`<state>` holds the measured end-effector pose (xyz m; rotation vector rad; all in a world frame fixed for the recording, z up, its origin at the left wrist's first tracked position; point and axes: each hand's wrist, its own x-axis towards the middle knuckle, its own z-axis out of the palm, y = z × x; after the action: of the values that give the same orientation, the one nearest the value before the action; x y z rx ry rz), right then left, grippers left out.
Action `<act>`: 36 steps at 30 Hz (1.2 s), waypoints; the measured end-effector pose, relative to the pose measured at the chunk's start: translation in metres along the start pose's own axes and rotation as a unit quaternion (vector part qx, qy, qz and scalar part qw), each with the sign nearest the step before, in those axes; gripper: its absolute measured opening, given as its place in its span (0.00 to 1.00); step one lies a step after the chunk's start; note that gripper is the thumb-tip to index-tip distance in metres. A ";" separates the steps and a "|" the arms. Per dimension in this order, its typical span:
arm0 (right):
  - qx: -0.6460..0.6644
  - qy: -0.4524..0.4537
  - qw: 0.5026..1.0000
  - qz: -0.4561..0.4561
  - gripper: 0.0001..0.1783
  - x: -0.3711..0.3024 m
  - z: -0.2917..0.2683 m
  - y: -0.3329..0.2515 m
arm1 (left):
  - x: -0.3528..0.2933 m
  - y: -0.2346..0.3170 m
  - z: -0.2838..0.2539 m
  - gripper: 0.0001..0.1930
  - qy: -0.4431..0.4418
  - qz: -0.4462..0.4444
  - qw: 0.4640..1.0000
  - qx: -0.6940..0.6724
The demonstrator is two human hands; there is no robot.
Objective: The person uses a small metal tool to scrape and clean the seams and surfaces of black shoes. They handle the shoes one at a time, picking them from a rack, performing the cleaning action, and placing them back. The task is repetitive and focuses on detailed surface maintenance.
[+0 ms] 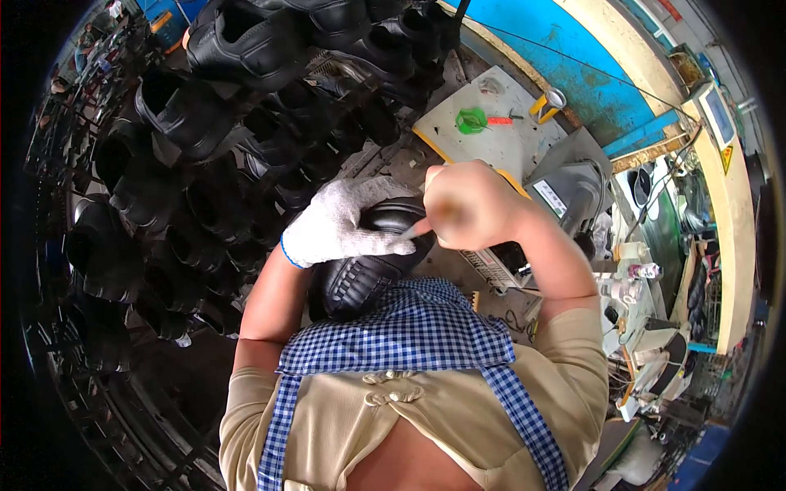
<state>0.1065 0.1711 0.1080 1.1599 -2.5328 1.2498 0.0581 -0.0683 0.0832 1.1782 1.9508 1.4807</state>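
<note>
Wearing a white knitted work glove with a blue cuff, the left hand (pixel 344 225) lies spread over the top of a glossy black leather shoe (pixel 364 270), fingers curled down around its upper to hold it steady. The bare right hand (pixel 467 204) is closed into a fist just beside the gloved fingers, pinching a thin light-coloured tool (pixel 413 231) whose tip touches the shoe; what kind of tool it is cannot be told. The shoe sits between both hands and the person's chest, its toe resting against the blue-and-white checked apron (pixel 409 327). Behind the hands, a rack of many black shoes (pixel 205 147) fills the left side, and a white work board (pixel 491 135) lies just beyond the right hand.
</note>
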 end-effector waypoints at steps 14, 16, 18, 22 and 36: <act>0.754 0.177 0.557 0.301 0.32 -0.160 0.181 0.139 | 0.053 -0.053 -0.017 0.24 0.404 0.036 0.843 -0.353; 0.809 0.144 0.516 0.243 0.36 -0.153 0.180 0.137 | 0.060 -0.062 -0.020 0.26 0.429 0.000 0.838 -0.338; 0.829 0.153 0.497 0.208 0.39 -0.139 0.170 0.138 | 0.060 -0.082 -0.031 0.28 0.424 -0.009 0.880 -0.215; 0.653 0.307 0.590 0.362 0.38 -0.099 0.159 0.195 | 0.070 -0.095 -0.068 0.35 0.453 -0.018 0.784 0.423; 0.620 0.314 0.645 0.317 0.37 0.047 0.128 0.218 | 0.074 -0.088 -0.091 0.29 0.165 -0.231 0.839 0.464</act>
<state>-0.0420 0.1344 -0.0993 -0.3931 -1.2807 3.0106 -0.0831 -0.0665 0.0449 0.6433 3.0671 0.4525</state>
